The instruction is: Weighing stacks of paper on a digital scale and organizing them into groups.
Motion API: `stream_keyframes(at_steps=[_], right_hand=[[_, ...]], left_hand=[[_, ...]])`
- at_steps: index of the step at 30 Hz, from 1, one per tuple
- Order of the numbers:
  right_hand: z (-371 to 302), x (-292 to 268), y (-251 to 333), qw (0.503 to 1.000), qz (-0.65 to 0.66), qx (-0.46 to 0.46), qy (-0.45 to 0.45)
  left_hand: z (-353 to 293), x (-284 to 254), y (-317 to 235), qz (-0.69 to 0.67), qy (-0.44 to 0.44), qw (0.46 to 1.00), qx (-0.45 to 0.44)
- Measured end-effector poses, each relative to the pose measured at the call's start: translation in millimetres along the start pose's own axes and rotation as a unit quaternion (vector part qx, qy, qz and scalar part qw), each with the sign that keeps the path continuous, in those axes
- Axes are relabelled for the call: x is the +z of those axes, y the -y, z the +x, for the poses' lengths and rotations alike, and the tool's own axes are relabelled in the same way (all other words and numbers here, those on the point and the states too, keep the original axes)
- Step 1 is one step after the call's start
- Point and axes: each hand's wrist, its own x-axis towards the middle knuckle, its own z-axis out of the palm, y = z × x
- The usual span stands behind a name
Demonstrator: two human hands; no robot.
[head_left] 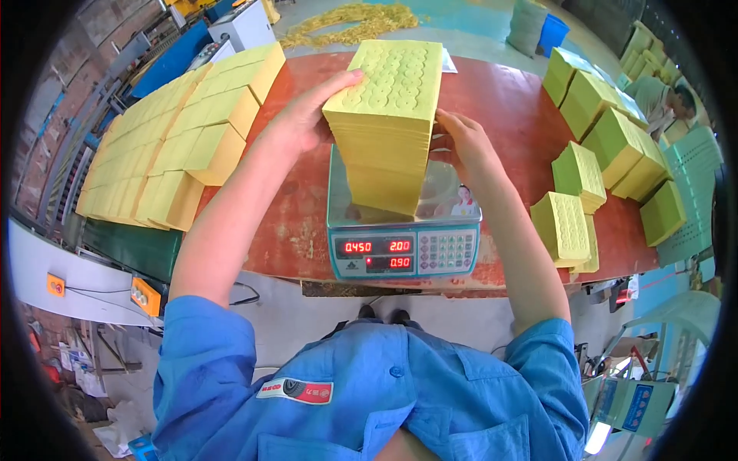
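Observation:
A tall stack of yellow paper sheets point(388, 146), its top punched with rows of round coin-like marks, stands upright on a teal digital scale point(334, 192) with a lit red display. My left hand point(311, 115) grips the stack's left side, its thumb over the top edge and its other fingers partly hidden. On the opposite side, my right hand point(465, 142) holds the stack with bent fingers near the upper right edge; some fingertips are hidden. The stack's base rests on the scale's plate.
The scale stands near the front edge of a red table point(507, 107). Rows of yellow paper blocks point(165, 146) fill the left side. More yellow stacks point(615, 146) stand at the right. Beyond them a person point(653, 100) bends down. Loose yellow strips point(350, 21) lie on the floor behind.

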Motion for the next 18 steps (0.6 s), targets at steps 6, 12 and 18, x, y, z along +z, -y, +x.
stream_keyframes(at_steps=[6, 12, 18], right_hand=[[-1.6, 0.7, -6.8, 0.999, -0.017, -0.010, -0.030], [5.4, -0.1, -21.6, 0.985, -0.146, -0.060, -0.072], [8.5, -2.8, -68.6, 0.985, -0.043, -0.107, -0.129]], left_hand=[[10.5, -7.4, 6.1, 0.035, -0.009, 0.999, -0.010], [18.6, -16.3, 16.2, 0.078, -0.003, 0.997, 0.010], [30.3, -18.3, 57.1, -0.027, -0.003, 0.999, 0.037]])
